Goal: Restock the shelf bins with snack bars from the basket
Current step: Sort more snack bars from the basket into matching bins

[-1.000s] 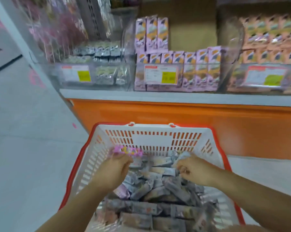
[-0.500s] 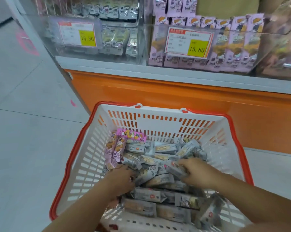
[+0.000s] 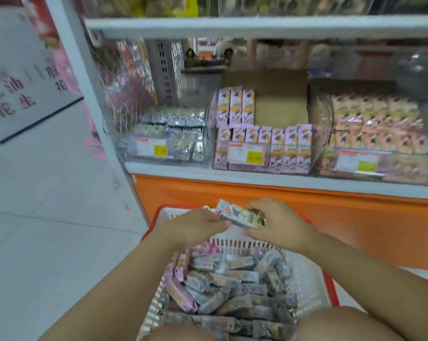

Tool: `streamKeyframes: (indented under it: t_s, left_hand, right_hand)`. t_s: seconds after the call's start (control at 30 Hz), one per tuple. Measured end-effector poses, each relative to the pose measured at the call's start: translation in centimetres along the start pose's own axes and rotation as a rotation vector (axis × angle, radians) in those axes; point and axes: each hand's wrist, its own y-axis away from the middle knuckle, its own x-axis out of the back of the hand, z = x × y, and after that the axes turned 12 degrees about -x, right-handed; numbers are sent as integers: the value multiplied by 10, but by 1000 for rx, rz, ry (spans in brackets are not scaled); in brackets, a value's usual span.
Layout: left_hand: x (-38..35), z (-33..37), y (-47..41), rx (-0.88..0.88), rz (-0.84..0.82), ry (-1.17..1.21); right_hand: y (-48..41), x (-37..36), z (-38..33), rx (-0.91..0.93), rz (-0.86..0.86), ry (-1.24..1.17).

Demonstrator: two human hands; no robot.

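The snack bars (image 3: 242, 216) are held just above the far rim of the basket (image 3: 304, 286), long axis running left to right. The left hand (image 3: 195, 226) pinches one end and the right hand (image 3: 280, 226) curls round the other, while the bin of grey wrappers (image 3: 168, 143) lies ahead, higher and to the left (so the left hand looks the nearer). Half a second earlier both hands were down among the loose bars in the basket; now they are raised with bars between them.

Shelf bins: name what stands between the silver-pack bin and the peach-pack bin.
In the head view, the bin of purple packs stands between the silver-pack bin and the peach-pack bin.
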Motion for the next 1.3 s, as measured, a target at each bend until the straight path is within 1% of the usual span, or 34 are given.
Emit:
streamKeyframes:
  t_s: [0.07, 0.13, 0.3, 0.33, 0.4, 0.5, 0.6, 0.7, 0.77, 0.87, 0.93, 1.0, 1.07, 1.17, 1.23, 1.3]
  left_hand:
    - [5, 15, 8, -21, 128, 131]
    - [9, 27, 15, -50, 292, 281]
    - [26, 41, 25, -89, 672, 757]
    - [32, 40, 26, -109, 718, 814]
    - [45, 38, 29, -157, 778, 831]
    - [67, 28, 31, -211, 849, 745]
    - [91, 21, 28, -281, 915, 595]
    - [117, 15, 18, -326, 900, 403]
    - [135, 7, 6, -339, 879, 239]
    - [164, -11, -11, -293, 876, 12]
    - [183, -30, -19, -223, 888, -245]
    - [196, -48, -27, -153, 824, -459]
    - [203, -62, -35, -93, 731, -567]
    - [208, -71, -43, -96, 606, -645]
    - [211, -72, -47, -84, 518, -658]
    - [213, -71, -49, -44, 464, -682]
  right_hand:
    - [3, 15, -23, 14, 59, -51]
    - [4, 26, -44, 34, 108, -125]
    - [-2, 42, -90, 107, 146, -257]
    - [-6, 41, -98, 112, 157, -268]
    - [-15, 39, -113, 119, 187, -274]
    - [-35, 34, -133, 136, 224, -338]
    - [-57, 33, -152, 168, 259, -395]
    - [-80, 37, -165, 195, 262, -464]
    - [-99, 41, -171, 191, 250, -398]
    - [-131, 49, -180, 133, 240, -367]
    - [-158, 52, -183, 87, 259, -373]
    - [-187, 49, -183, 9, 274, -295]
    - [-210, 41, -181, -81, 225, -166]
    - [-229, 26, -178, -164, 120, -83]
    - [-233, 23, -179, -174, 94, -86]
    - [-237, 22, -179, -179, 72, -81]
